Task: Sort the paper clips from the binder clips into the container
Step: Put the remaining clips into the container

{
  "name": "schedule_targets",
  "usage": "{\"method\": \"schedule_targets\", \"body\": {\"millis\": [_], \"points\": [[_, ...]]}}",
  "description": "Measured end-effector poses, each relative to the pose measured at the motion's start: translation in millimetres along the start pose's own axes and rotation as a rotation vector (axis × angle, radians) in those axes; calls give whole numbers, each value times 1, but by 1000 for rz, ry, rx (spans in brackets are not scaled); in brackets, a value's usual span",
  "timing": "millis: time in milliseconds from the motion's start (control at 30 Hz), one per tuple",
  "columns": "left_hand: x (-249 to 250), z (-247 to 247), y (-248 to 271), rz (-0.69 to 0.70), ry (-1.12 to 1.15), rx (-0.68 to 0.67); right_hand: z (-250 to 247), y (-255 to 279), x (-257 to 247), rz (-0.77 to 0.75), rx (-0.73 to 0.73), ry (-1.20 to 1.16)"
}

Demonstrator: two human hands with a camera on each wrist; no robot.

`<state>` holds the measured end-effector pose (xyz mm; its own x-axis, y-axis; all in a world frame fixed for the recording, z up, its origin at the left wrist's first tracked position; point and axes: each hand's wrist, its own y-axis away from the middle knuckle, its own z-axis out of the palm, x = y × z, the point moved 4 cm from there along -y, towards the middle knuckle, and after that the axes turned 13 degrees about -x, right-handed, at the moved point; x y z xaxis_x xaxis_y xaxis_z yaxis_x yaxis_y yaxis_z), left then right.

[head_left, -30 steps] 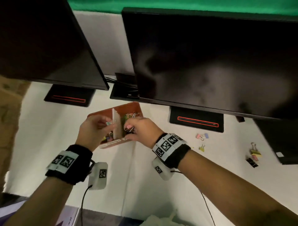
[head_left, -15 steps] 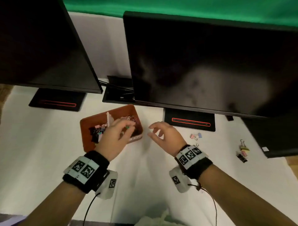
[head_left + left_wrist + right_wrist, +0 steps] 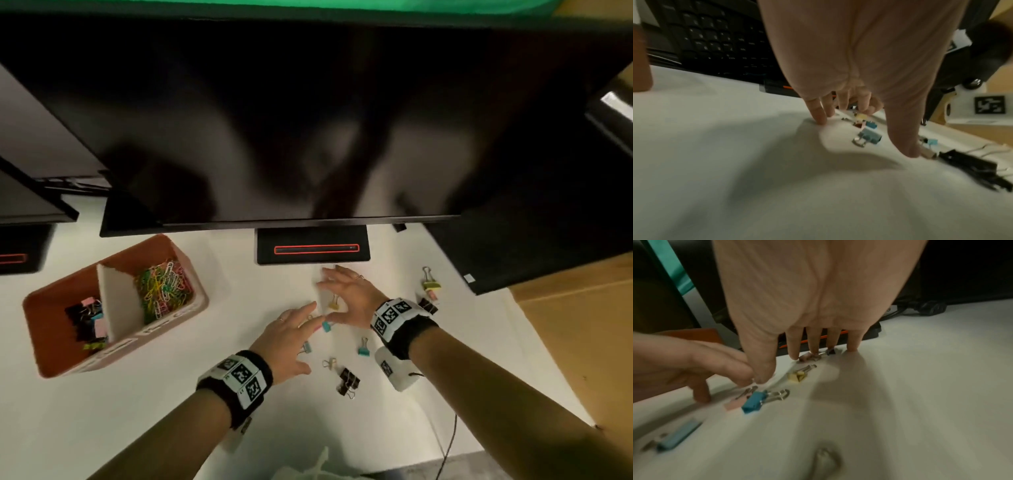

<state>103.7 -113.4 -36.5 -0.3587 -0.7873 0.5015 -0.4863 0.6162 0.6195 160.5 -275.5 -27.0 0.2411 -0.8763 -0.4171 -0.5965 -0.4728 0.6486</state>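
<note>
At the left of the white tabletop (image 3: pixel 462 394) stands the terracotta plastic container (image 3: pixel 51 342) with a white divider: black, pink and blue binder clips (image 3: pixel 89 322) lie in its left compartment, a heap of coloured wire paper clips (image 3: pixel 163 287) in its right. 1 second ago both our hands were at this container, dropping clips in; half a second ago they were pulling away. Now they have crossed to the right and come down over the loose clips in front of the black monitor base with the red outline (image 3: pixel 313 246). We judge that 1 delivery is finished and the next gathering has begun.

Our left hand (image 3: pixel 287 339) is spread, its grip wide and holding nothing; the left wrist view shows the fingertips (image 3: pixel 820 119) touching the tabletop, with a small blue binder clip (image 3: pixel 869 136) lying under the palm. Just right of it, our right hand (image 3: pixel 349 298) is also spread, fingertips (image 3: pixel 852 347) down, nothing held; a small yellow binder clip (image 3: pixel 797 377) lies under its palm and another blue binder clip (image 3: pixel 754 402) near the thumb.

Farther right, 2 black binder clips (image 3: pixel 348 381) and a yellow and pink pair (image 3: pixel 431 286) lie well apart on the tabletop, still unsorted.
</note>
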Motion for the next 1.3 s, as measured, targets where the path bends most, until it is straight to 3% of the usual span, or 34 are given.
{"method": "schedule_targets", "body": {"millis": [100,233,400,533,733,900,1033,1167,1300], "points": [[-4,4,-7,25,-74,61,11,9,6,-35,-4,4],[-2,3,-7,99,58,215,27,18,9,-75,97,-72],[-5,1,-5,-6,249,346,29,17,8,-140,165,-92],[-6,-2,-7,-91,362,316,22,15,5,-146,140,-139],[-11,-1,-3,-126,414,356,17,12,9,-14,61,-250],[-10,0,1,-119,344,355,18,16,9,13,106,-306],[-15,-2,4,-139,428,368,13,23,13,-6,186,-430],[-17,-1,2,-129,469,353,13,31,24,-12,208,-366],[-15,-2,0,-114,357,283,24,37,17,-18,137,-231]]}}
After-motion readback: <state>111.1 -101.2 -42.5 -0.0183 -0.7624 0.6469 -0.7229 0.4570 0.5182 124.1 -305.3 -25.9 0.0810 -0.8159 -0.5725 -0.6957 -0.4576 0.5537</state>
